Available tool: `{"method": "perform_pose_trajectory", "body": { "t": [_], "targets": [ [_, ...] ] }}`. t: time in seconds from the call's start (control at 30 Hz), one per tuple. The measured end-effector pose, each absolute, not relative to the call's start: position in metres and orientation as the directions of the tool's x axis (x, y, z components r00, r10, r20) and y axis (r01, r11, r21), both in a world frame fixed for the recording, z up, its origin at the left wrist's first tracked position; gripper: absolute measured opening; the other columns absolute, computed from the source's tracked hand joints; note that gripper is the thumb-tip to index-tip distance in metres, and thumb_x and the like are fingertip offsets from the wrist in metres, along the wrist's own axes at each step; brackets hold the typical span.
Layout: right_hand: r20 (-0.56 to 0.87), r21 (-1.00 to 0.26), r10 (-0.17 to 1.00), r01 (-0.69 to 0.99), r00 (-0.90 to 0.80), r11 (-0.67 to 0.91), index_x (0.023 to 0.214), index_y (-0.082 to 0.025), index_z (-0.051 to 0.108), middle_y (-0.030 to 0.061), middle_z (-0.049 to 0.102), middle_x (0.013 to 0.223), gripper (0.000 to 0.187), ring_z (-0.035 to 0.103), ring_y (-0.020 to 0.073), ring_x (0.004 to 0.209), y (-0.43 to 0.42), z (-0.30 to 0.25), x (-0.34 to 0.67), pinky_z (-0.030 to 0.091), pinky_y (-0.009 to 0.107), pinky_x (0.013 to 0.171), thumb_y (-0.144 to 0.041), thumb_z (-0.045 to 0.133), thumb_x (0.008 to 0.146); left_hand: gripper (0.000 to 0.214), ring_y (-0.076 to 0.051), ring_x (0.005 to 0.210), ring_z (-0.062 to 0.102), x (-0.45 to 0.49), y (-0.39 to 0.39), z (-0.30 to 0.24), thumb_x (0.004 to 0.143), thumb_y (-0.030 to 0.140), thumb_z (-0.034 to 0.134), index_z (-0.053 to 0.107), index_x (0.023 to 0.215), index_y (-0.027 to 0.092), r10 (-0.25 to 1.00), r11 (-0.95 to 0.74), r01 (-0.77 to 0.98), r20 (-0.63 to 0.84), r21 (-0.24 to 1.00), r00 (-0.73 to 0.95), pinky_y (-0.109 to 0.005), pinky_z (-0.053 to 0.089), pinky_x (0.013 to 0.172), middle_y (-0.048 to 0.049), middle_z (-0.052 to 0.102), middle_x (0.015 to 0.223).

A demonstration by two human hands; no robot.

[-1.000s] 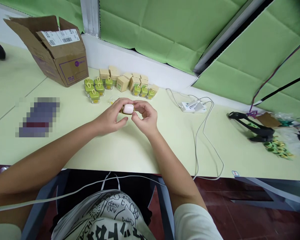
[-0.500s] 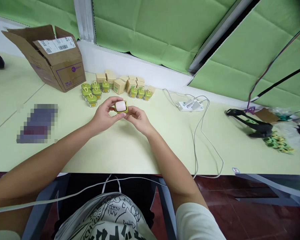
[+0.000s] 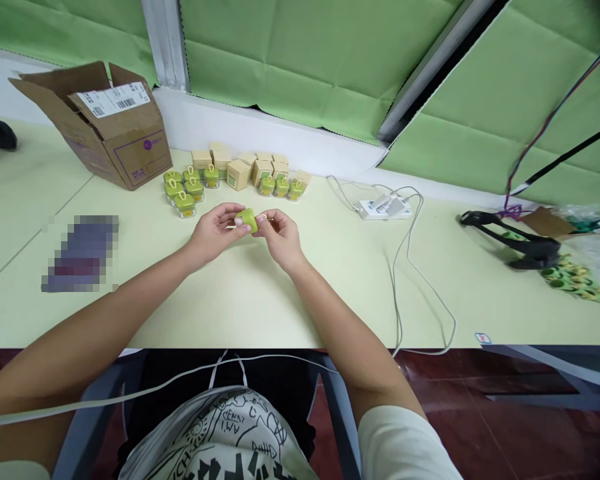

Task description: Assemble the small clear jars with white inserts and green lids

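Note:
A small green case point(image 3: 247, 220) is held just above the pale table point(image 3: 260, 300) between both hands. My left hand point(image 3: 213, 233) grips its left side with curled fingers. My right hand point(image 3: 280, 235) pinches its right side with thumb and fingertips. Behind them stands a cluster of similar green cases with loops in clear boxes point(image 3: 184, 189), and a row of small tan cartons point(image 3: 240, 170) with a few more green cases point(image 3: 280, 187) in front.
An open cardboard box point(image 3: 113, 130) lies at the back left. A white power strip with cables point(image 3: 384, 209) sits right of centre, its cord trailing to the front edge. Black straps point(image 3: 515, 240) and green rings point(image 3: 573, 280) lie far right. A blurred patch point(image 3: 80, 253) is at left.
The pale pink face of the case seen earlier is no longer showing; only its green side faces up now. Both hands stayed together at the table's middle.

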State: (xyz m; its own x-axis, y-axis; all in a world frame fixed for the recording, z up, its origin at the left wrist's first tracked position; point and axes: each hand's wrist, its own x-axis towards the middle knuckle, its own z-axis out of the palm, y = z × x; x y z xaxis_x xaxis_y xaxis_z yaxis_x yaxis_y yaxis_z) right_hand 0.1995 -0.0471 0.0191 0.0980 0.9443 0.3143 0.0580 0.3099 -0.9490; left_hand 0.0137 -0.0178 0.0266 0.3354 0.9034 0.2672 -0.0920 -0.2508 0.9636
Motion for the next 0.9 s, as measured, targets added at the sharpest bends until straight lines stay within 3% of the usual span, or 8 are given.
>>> {"method": "perform_pose_trajectory", "body": {
  "t": [0.37,0.57,0.67,0.73,0.8,0.9],
  "targets": [
    [0.528,-0.818,0.834,0.358,0.159,0.449,0.093,-0.023,0.064,0.0031,0.070,0.092,0.050,0.068,0.0174,0.086,-0.049,0.016,0.201,0.060,0.033,0.078,-0.073,0.066,0.093,0.064,-0.018,0.090,0.074,0.015,-0.018,0.022,0.065,0.045,0.098,0.068,0.116,0.018,0.911,-0.187,-0.080,0.203,0.979,0.359,-0.045,0.062,0.097,-0.0092,0.076,0.112],
    [0.648,-0.677,0.752,0.544,0.123,0.495,0.094,-0.025,0.063,0.0052,0.070,0.095,0.041,0.067,0.0196,0.089,-0.052,0.024,0.207,0.061,0.036,0.078,-0.064,0.056,0.103,0.054,-0.020,0.079,0.076,0.012,-0.024,0.033,0.068,0.037,0.093,0.066,0.111,0.019,0.940,-0.074,-0.035,0.081,0.997,0.330,-0.037,0.064,0.076,-0.0061,0.080,0.095],
    [0.664,-0.654,0.734,0.585,0.141,0.479,0.094,-0.025,0.063,0.0059,0.070,0.095,0.040,0.067,0.0207,0.091,-0.050,0.024,0.211,0.061,0.037,0.078,-0.063,0.055,0.104,0.047,-0.019,0.072,0.075,0.009,-0.024,0.040,0.075,0.037,0.086,0.064,0.112,0.019,0.941,-0.093,-0.027,0.097,0.995,0.325,-0.035,0.063,0.070,-0.0064,0.081,0.091],
    [0.653,-0.672,0.739,0.579,0.167,0.462,0.093,-0.025,0.063,0.0058,0.070,0.094,0.041,0.067,0.0210,0.089,-0.047,0.022,0.214,0.061,0.037,0.078,-0.064,0.057,0.102,0.038,-0.020,0.078,0.075,0.006,-0.019,0.039,0.080,0.037,0.080,0.065,0.109,0.019,0.945,-0.192,0.001,0.185,0.981,0.268,-0.035,0.062,0.071,-0.0074,0.081,0.094],
    [0.618,-0.715,0.758,0.550,0.207,0.433,0.093,-0.024,0.063,0.0056,0.069,0.094,0.043,0.067,0.0206,0.088,-0.044,0.020,0.217,0.061,0.037,0.076,-0.067,0.058,0.100,0.028,-0.023,0.098,0.075,0.003,-0.011,0.034,0.084,0.036,0.075,0.065,0.105,0.020,0.929,-0.354,0.090,0.339,0.931,0.151,-0.036,0.063,0.081,-0.0086,0.079,0.105],
    [0.544,-0.787,0.798,0.486,0.259,0.379,0.092,-0.024,0.062,0.0051,0.070,0.094,0.048,0.067,0.0193,0.086,-0.040,0.017,0.218,0.060,0.035,0.076,-0.071,0.060,0.097,0.042,-0.028,0.130,0.066,-0.004,0.004,0.021,0.086,0.030,0.073,0.066,0.126,0.022,0.856,-0.516,0.361,0.483,0.777,0.185,-0.046,0.058,0.108,-0.0120,0.069,0.140]
  ]
}}
